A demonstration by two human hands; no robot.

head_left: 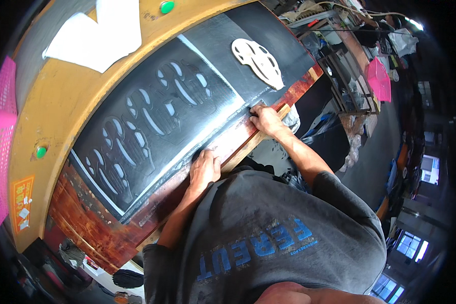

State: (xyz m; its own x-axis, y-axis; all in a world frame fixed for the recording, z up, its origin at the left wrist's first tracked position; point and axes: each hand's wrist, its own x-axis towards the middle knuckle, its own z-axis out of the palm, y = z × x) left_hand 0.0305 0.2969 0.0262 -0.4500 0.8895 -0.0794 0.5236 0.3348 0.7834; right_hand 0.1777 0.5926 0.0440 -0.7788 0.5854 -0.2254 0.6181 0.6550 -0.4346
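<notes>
A black sheet (152,167) lies on the worn reddish board, with rows of sole-shaped cuts and slots through which a pale surface shows. Along its near edge, my left hand (205,167) is curled, fingertips tucked under and hidden, so what they grip cannot be made out. Farther right, my right hand (265,120) has its fingers closed at the sheet's near edge, seemingly pinching it. Beyond that hand, a cream sole-shaped cutting die (258,63) with oval openings lies flat on more black sheet, touched by neither hand.
A yellow machine beam (61,119) with green buttons (41,152) arches over the far side. White paper (93,38) lies on it. A pink basket (0,137) stands far left; another pink basket (378,80) sits by a cluttered rack (347,83) at right. A wooden strip (243,151) edges the board.
</notes>
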